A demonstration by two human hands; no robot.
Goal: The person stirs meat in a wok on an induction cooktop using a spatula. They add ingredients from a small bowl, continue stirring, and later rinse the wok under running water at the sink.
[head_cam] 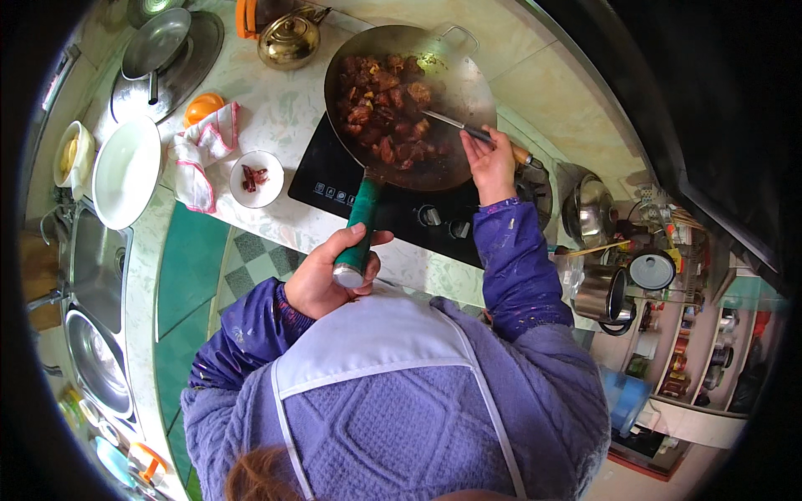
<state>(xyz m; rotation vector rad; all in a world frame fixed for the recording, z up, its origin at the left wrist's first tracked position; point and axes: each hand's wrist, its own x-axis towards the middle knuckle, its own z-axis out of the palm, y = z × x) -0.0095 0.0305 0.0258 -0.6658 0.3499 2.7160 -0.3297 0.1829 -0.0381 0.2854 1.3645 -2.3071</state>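
My left hand (332,269) is wrapped around the green handle (362,219) of a large wok (463,94). The wok rests on a black glass cooktop (326,163) with knobs on its front. Browned chunks of meat (388,103) with a few yellow bits fill the left and middle of the wok. In my right hand (492,160) is a metal cooking utensil (448,119) with a dark and wooden handle. Its working end reaches among the meat, where its shape is hidden.
Left of the cooktop stand a small white bowl (269,188) of dried red chilies, a pink-edged cloth (194,169) and a white basin (128,172). A brass-coloured kettle (289,41) is behind. Steel pots (598,294) stand to the right; a double sink (97,269) lies far left.
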